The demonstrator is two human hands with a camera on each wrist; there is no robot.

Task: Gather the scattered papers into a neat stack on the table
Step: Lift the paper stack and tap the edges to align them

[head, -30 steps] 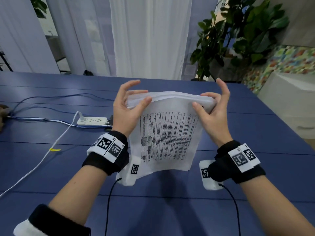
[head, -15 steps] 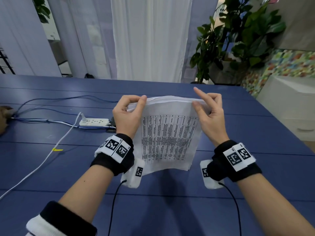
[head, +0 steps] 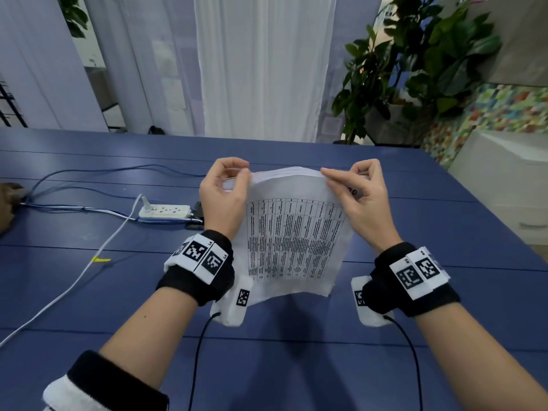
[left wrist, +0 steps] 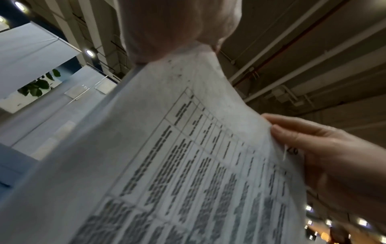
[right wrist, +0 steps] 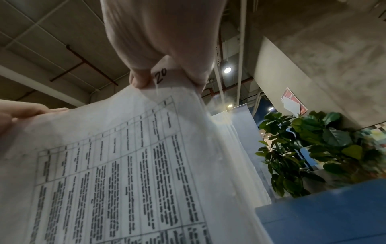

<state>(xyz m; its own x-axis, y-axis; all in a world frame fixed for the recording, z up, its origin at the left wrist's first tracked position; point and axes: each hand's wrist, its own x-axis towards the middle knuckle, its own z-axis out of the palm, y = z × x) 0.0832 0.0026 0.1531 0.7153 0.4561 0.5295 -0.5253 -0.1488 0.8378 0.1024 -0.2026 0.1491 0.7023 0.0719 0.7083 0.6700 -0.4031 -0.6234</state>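
Gathered and stood on end above the blue table (head: 444, 232): the papers (head: 292, 241), printed table facing the camera, lower edge down near or on the tabletop, though contact cannot be made out. Pinched at the top left corner by the left hand (head: 226, 192), thumb and curled fingers closed over the sheets; clamped at the top right corner by the right hand (head: 360, 200), thumb in front and fingers folded behind, next to a handwritten "20". Changed from a second ago: splayed, raised fingers drawn in to tight pinches on both corners, and the sheaf brought a little lower and squarer, top edges lined up in a thin fan. Likely meaning for the task: collecting done, squaring of edges well under way, with only the laying flat as a tidy pile left. Off to the left, apart from the work: a white power strip (head: 164, 211) and its trailing cables (head: 89, 262); beyond the far edge, a leafy plant (head: 415, 69).
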